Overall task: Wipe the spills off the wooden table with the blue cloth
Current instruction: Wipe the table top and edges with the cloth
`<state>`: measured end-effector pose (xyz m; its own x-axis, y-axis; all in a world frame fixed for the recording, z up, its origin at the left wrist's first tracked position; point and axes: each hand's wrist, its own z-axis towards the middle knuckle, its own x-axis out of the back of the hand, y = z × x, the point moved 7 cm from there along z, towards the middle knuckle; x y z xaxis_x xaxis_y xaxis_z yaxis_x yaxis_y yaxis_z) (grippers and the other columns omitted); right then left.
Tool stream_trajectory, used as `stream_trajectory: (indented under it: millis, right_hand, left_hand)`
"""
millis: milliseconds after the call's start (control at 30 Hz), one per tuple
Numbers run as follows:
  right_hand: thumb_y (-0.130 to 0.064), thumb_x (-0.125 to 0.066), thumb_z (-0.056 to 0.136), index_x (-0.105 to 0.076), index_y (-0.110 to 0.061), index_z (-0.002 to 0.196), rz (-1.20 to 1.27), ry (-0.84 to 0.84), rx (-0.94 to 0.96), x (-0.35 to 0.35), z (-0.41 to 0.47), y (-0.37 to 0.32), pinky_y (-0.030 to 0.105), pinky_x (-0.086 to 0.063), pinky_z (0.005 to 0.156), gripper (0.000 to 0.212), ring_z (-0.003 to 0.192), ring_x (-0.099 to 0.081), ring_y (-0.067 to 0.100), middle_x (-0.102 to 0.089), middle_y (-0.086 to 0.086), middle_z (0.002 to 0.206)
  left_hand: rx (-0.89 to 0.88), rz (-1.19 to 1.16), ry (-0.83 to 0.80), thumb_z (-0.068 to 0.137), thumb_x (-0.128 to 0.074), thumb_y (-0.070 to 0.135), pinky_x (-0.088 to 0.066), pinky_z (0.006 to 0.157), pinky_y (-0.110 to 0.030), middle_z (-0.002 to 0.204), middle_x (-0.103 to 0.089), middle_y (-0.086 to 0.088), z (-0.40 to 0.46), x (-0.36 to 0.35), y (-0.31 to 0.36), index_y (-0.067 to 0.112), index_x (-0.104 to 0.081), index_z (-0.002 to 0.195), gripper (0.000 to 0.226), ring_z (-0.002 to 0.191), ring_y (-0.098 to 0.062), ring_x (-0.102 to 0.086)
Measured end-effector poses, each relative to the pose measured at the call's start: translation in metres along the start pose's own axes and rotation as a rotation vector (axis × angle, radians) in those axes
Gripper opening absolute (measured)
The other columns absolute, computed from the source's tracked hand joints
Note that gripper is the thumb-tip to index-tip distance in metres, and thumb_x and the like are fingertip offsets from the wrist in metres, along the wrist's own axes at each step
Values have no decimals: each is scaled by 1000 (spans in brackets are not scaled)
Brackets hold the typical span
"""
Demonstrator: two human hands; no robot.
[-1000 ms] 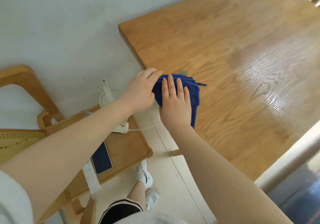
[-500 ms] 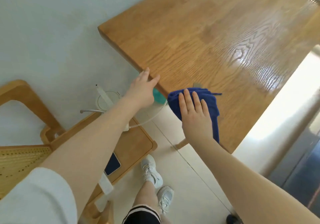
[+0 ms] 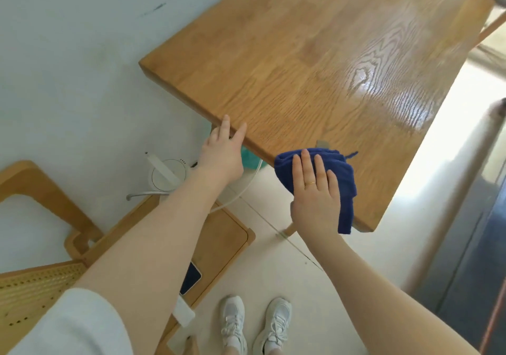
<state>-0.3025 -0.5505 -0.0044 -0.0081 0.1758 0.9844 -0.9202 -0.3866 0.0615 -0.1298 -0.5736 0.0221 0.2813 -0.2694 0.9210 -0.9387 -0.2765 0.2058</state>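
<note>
R hand (image 3: 315, 190) lies flat, palm down, on the blue cloth (image 3: 343, 182), fingers straight and a bit spread, gold ring on one finger. It presses the cloth onto the wooden table (image 3: 315, 61) at the near edge; nothing is curled round it. The cloth is bunched under the fingers, and part of it hangs over the table edge below the hand, near the table's near-right corner. A loose thread sticks out of the cloth's far side. Just beyond the cloth, touching or nearly so, sits a small greyish patch (image 3: 322, 143) on the wood; can't tell if it's a spill or a mark.

L hand (image 3: 221, 152) is open, fingers straight, tips resting on the table's near edge, well left of the cloth. It holds nothing. Hands are apart, w/ a bare stretch of table edge between them.

Far-right part of the tabletop is glossy w/ window glare.

Below, on the floor side: wooden chair (image 3: 41, 272) w/ cane seat at left, a low wooden stool (image 3: 219, 242) w/ a dark phone (image 3: 190, 278) on it, a round white device (image 3: 168, 175) w/ a cable by the wall, something teal (image 3: 250, 158) under the table edge. White sneakers (image 3: 257, 321) at bottom centre.
</note>
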Motion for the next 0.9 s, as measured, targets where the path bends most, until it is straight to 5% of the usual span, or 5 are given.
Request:
stream_trajectory:
  millis: [233, 467, 600, 733, 900]
  right_hand:
    - [-12, -71, 63, -41, -12, 138, 96, -72, -3, 0, 20, -4, 45, -35, 105, 81, 132, -42, 29, -43, 8, 144]
    - [-11, -75, 63, -40, -5, 137, 58, -143, -258, 9, -54, 68, 49, -34, 104, 82, 130, -43, 33, -43, 14, 143]
    - [-31, -55, 76, -24, -6, 145, 163, -158, -256, 6, -16, 48, 47, -15, 114, 80, 142, -22, 28, -26, 12, 153]
    - [-63, -31, 83, -31, -10, 143, 110, -96, -200, 3, -13, 51, 48, -21, 112, 79, 138, -31, 29, -34, 10, 149]
    - [-49, -36, 90, -25, -8, 145, 386, -7, -509, 3, -80, 89, 48, -34, 106, 69, 136, -32, 35, -26, 14, 152]
  left_hand:
    - [-48, 98, -40, 86, -45, 9, -2, 116, -44, 156, 17, -12, -5, -7, 0, 22, 9, 149, 84, 143, -31, 14]
    - [-417, 96, 0, 88, -45, 12, 2, 117, -41, 157, 13, -8, -35, -15, 58, 20, 8, 149, 81, 144, -27, 14]
    - [-468, 37, -31, 85, -45, 11, -4, 119, -36, 158, 1, -10, -36, -21, 77, 12, 12, 148, 85, 145, -23, 7]
    - [-523, 29, -24, 87, -45, 9, -3, 118, -34, 158, 2, -9, -40, -21, 89, 13, 4, 149, 79, 145, -23, 6]
    - [-572, -23, -86, 96, -41, 23, -11, 116, -36, 158, -6, -11, -47, -25, 125, 16, -15, 149, 60, 145, -25, -7]
